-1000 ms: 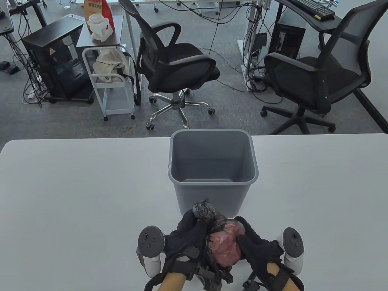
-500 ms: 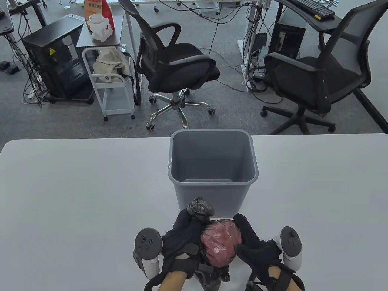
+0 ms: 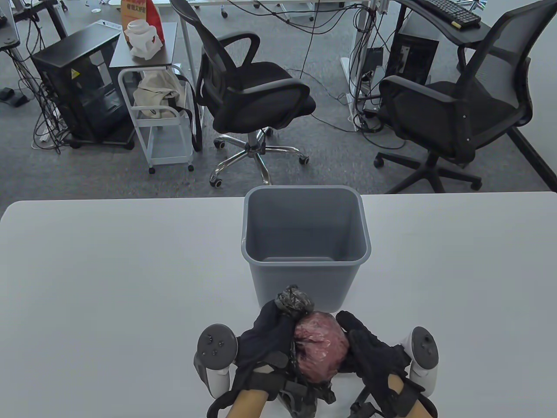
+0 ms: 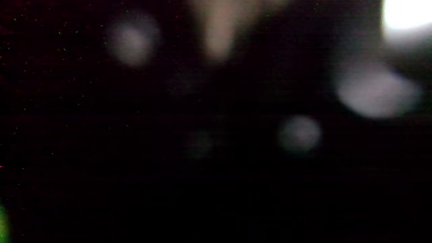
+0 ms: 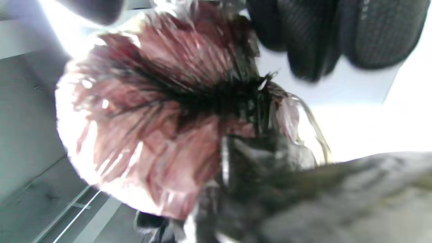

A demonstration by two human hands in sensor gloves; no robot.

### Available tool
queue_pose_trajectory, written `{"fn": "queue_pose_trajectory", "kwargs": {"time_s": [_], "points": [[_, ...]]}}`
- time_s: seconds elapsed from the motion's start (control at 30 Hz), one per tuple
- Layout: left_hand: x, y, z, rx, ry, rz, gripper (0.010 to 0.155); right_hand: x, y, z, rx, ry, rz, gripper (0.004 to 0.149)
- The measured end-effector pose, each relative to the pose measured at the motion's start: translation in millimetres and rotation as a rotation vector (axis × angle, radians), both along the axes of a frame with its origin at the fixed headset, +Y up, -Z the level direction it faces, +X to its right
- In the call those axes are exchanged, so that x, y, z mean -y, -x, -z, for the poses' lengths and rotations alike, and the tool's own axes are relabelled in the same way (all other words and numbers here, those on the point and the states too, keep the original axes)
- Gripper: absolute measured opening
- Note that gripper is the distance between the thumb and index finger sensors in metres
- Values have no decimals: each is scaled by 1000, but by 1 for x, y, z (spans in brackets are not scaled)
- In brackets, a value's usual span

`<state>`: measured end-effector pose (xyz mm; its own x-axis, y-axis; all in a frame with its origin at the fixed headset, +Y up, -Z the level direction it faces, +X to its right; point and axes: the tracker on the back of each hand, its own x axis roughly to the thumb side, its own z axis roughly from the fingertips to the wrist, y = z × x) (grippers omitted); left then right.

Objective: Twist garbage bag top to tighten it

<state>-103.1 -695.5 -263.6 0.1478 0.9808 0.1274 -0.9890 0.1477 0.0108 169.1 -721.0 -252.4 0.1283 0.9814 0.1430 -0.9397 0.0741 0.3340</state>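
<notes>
A filled garbage bag (image 3: pixel 320 350), thin dark plastic stretched over a pinkish-red bulge, sits at the table's near edge. Its bunched black top (image 3: pixel 294 300) sticks out above my left hand (image 3: pixel 267 333), which grips the neck of the bag. My right hand (image 3: pixel 370 348) holds the bulge on its right side. In the right wrist view the bag (image 5: pixel 152 111) fills the frame, its folds gathered to a dark twisted point, with my gloved fingers (image 5: pixel 303 37) at the top. The left wrist view is dark and blurred.
A grey waste bin (image 3: pixel 306 248) stands upright just behind the bag, mid-table. The white table (image 3: pixel 109 278) stretches left and right. Beyond its far edge are two black office chairs (image 3: pixel 252 91), a white cart (image 3: pixel 161 126) and desks with cables.
The bag bulge has turned between my hands and looks darker and more wrinkled. The bunched top has shifted slightly right. Both hands have stayed on the bag.
</notes>
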Motion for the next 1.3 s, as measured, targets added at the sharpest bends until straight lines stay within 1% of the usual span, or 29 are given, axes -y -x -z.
{"fn": "queue_pose_trajectory", "kwargs": {"time_s": [0.07, 0.1, 0.13, 0.17, 0.2, 0.23, 0.27, 0.33, 0.37, 0.4, 0.43, 0.47, 0.5, 0.53, 0.6, 0.67, 0.7, 0.77, 0.87, 0.97, 1.03, 1.13, 1.2, 1.23, 1.27, 1.3], "points": [[2, 3, 0, -17, 22, -22, 46, -9, 3, -1, -52, -76, -8, 97], [2, 4, 0, -27, 25, -30, 46, -14, 5, -3, -90, -102, -45, 101], [2, 4, 0, -23, 23, -32, 46, -16, 6, -4, -101, -121, -83, 102], [2, 2, 0, -2, 17, -43, 46, -17, 7, -4, -89, -148, -138, 101], [2, 0, 0, 23, 6, -56, 46, -16, 7, -3, -66, -150, -158, 99], [1, -4, 1, 90, -24, -85, 47, -13, 5, -3, -29, -131, -157, 96], [0, -6, 1, 128, -42, -107, 48, -11, 4, -2, -10, -104, -125, 91], [-2, -12, 0, 204, -102, -159, 52, -3, 0, 1, 0, 9, 61, 86], [-3, -16, 0, 243, -120, -190, 53, 0, -2, 1, 1, 71, 118, 83], [-5, -19, -1, 263, -120, -213, 52, 3, -3, 1, -8, 101, 139, 82], [-7, -19, -2, 244, -115, -205, 51, 4, -5, 2, -16, 112, 134, 81], [-8, -17, -2, 196, -117, -163, 48, 3, -7, 2, -13, 114, 111, 81], [-8, -14, -2, 116, -136, -92, 47, 2, -11, 3, -2, 106, 63, 81], [-8, -11, -1, 76, -149, -40, 46, 0, -15, 4, 22, 82, 17, 80], [-4, -7, 2, 54, -144, 73, 46, -3, -29, 7, 132, 57, -78, 80], [0, -4, 5, 16, -141, 188, 46, -4, -40, 8, 202, 58, -140, 79], [5, -3, 8, -2, -146, 274, 47, -4, -47, 9, 234, 60, -168, 80], [15, -4, 13, 9, -115, 376, 47, -5, -56, 11, 250, 68, -170, 79], [30, -7, 19, 32, -82, 554, 48, -4, -64, 11, 268, 93, -126, 80], [35, -11, 21, 44, -67, 666, 49, -3, -67, 12, 277, 97, -132, 79], [37, -12, 22, 41, -66, 691, 51, -2, -68, 12, 281, 100, -146, 79], [37, -10, 23, 53, -55, 652, 56, -3, -68, 12, 285, 98, -156, 79], [30, -5, 21, 44, -64, 616, 62, -3, -68, 12, 291, 96, -166, 79], [24, -1, 19, 31, -85, 595, 65, -5, -68, 12, 299, 89, -188, 79], [19, 3, 18, 11, -104, 585, 69, -6, -68, 12, 309, 79, -218, 79], [10, 9, 15, -25, -135, 575, 72, -7, -67, 11, 319, 62, -294, 79]]}}
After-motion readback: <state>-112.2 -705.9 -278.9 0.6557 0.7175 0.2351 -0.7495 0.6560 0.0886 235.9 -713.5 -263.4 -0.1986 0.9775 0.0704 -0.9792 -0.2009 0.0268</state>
